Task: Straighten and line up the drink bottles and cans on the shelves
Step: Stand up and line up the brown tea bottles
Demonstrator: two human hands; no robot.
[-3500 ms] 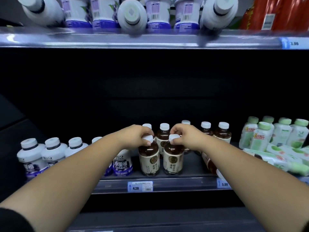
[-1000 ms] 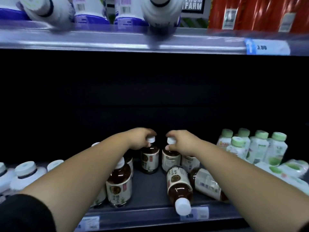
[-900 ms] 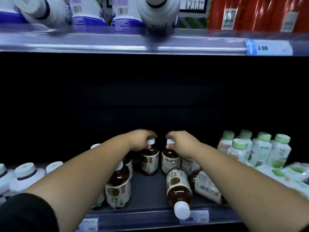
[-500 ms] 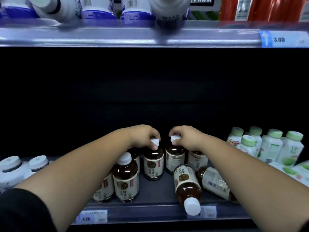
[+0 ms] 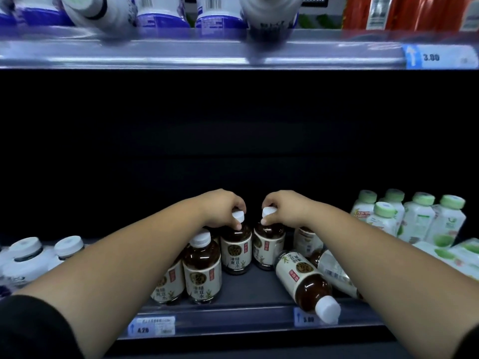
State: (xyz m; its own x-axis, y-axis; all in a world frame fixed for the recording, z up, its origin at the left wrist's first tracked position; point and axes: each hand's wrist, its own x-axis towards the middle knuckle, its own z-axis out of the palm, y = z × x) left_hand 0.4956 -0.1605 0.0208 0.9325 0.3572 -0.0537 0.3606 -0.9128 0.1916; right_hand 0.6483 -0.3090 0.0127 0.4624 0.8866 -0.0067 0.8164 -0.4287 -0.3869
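Brown tea bottles with white caps and cream labels stand on the dark middle shelf [image 5: 259, 288]. My left hand [image 5: 220, 208] grips the cap of one upright bottle [image 5: 236, 251]. My right hand [image 5: 283, 208] pinches the cap of the upright bottle next to it [image 5: 267, 248]. Two more brown bottles stand nearer the front, one [image 5: 202, 275] beside my left forearm. One brown bottle [image 5: 304, 281] lies on its side, cap over the shelf's front edge. Another lying bottle [image 5: 334, 273] is partly hidden under my right forearm.
Green-capped white bottles [image 5: 417, 218] stand at the right, with some lying in front of them [image 5: 453, 255]. White wide-capped bottles [image 5: 28, 257] stand at the left. The upper shelf [image 5: 181, 53] carries white-and-purple bottles, some tipped over its edge, and red packs. Price tags line the shelf front.
Both hands, each holding a bottle by its cap, have shifted the two upright bottles back from the shelf front. The view has shifted slightly; the lying bottles have not moved.
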